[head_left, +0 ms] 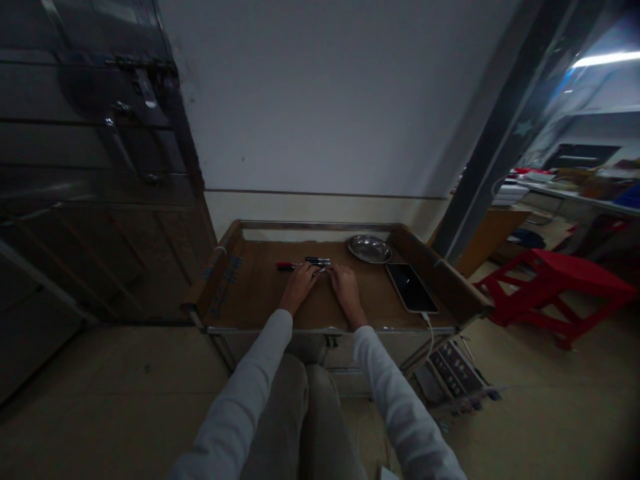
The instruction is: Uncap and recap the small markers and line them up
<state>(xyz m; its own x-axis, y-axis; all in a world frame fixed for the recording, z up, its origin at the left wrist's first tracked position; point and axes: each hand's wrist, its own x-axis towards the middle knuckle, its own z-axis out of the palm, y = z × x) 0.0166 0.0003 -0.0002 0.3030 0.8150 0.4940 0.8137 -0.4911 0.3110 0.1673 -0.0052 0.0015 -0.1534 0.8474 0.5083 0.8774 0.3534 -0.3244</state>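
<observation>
Both my hands rest over the middle of the brown cardboard-lined tray top. My left hand has its fingers closed at one end of a slim, light-tipped pen. At the other end, the fingers of my right hand close on the same pen, whose details are too small to make out. Just beyond the fingertips lie black pens, side by side. A red-and-black pen sticks out to the left, partly hidden behind my left hand.
A round metal dish stands at the back right. In front of it lies a phone with a white cable running over the front edge. Raised sides bound the tray. A red stool is on the floor to the right.
</observation>
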